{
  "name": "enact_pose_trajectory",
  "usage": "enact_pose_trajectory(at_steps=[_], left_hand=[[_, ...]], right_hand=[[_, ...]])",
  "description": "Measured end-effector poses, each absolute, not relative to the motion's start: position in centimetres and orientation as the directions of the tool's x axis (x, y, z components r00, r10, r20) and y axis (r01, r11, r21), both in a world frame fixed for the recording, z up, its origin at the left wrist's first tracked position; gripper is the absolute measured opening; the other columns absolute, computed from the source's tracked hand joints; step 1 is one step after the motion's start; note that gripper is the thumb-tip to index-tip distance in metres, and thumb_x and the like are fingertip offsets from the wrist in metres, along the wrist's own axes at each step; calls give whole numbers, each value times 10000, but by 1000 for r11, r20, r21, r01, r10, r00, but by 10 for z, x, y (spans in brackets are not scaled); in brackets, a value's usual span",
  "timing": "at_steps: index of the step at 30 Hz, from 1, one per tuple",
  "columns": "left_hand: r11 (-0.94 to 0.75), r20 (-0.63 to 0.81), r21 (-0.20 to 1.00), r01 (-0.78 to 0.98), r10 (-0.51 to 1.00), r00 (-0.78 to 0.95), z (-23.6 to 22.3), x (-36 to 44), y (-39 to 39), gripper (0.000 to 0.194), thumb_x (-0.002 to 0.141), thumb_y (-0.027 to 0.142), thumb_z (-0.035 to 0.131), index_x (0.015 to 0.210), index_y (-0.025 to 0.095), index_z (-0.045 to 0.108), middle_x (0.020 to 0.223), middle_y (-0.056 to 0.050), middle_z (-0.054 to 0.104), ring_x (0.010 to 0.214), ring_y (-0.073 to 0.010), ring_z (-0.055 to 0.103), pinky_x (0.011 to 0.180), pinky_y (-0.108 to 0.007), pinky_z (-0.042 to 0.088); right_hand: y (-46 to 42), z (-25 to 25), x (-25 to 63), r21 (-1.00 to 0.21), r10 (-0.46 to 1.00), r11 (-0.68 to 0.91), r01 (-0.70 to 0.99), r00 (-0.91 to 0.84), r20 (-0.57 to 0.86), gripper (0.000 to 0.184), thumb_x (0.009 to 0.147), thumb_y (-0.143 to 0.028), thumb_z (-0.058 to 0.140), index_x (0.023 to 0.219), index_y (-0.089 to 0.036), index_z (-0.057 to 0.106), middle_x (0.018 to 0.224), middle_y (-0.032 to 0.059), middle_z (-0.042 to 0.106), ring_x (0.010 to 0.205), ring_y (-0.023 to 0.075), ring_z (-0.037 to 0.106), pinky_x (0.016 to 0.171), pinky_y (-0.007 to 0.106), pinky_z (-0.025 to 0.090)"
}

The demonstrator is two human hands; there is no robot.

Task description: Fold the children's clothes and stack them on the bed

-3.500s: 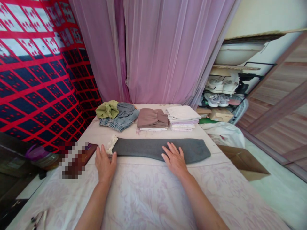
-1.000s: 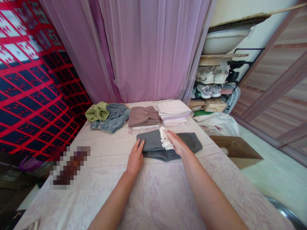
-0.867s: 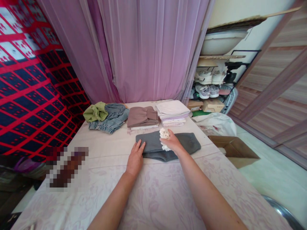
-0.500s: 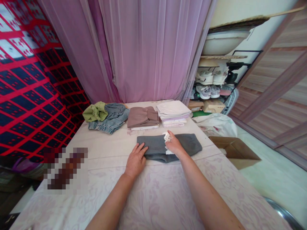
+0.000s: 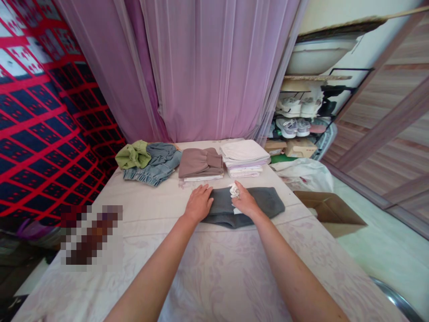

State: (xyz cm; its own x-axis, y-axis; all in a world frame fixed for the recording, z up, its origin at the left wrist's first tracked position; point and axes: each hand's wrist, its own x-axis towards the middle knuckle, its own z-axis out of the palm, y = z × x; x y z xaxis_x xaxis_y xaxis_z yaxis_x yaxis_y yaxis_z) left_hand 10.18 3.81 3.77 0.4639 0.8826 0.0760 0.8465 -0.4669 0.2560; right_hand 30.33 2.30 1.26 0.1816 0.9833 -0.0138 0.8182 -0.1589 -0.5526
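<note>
A dark grey folded garment point(image 5: 268, 201) lies lengthwise on the table. My left hand point(image 5: 199, 203) rests palm down on its left end, fingers stretched out. Over the middle of the garment, my right hand point(image 5: 246, 201) is closed around a crumpled white wad point(image 5: 234, 191). Whether this is cloth or tissue I cannot tell. Part of the wad hangs below the fingers against the grey fabric. Beyond the garment sit a folded brown garment point(image 5: 199, 163) and a stack of folded white cloths point(image 5: 246, 154).
At the back left, a green garment point(image 5: 134, 155) and blue jeans point(image 5: 157, 165) lie bunched. A pale patterned cover point(image 5: 214, 277) drapes the table. Right of it stand an open cardboard box point(image 5: 328, 210) and a rack with shoes point(image 5: 291, 127). A purple curtain point(image 5: 208, 67) hangs behind.
My left hand has moved right and farther away along the grey garment's left end, covering its upper left corner. My right hand keeps the white wad in nearly the same place.
</note>
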Motion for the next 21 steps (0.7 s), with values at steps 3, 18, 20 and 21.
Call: enact_pose_trajectory(at_steps=[3,18,20,21], left_hand=[[-435,-30,217,874,892,451,27,107,43,459,914,301,443,1363,210,456,1449,-81,435,1351,-269,353,1120,-472,240],[-501,-212,234,833,810,546,39,90,97,357,899,352,433,1185,233,610,1239,-44,634,1122,-209,576,942,-302,428],[-487,-259,219,846,807,531,40,89,107,363,861,384,496,1159,222,627,1212,-59,648,1094,-224,593,913,-296,442],[-484,-282,212,849,801,527,41,89,110,361,841,398,524,1137,225,640,1194,-60,658,1080,-227,599,896,-290,449]], right_hand=[[26,16,309,-514,980,-136,847,190,55,737,736,-230,551,1440,-190,336,1380,122,486,1210,258,506,990,359,419],[70,55,321,-238,943,45,970,-120,-310,454,771,-390,620,1221,-323,606,1262,25,618,1106,233,586,854,310,453],[72,54,322,-237,938,38,971,-116,-327,458,732,-408,657,1180,-317,632,1226,36,639,1071,246,604,816,312,464],[73,54,322,-236,936,32,971,-113,-335,443,715,-416,670,1146,-314,651,1198,40,653,1043,251,616,794,315,470]])
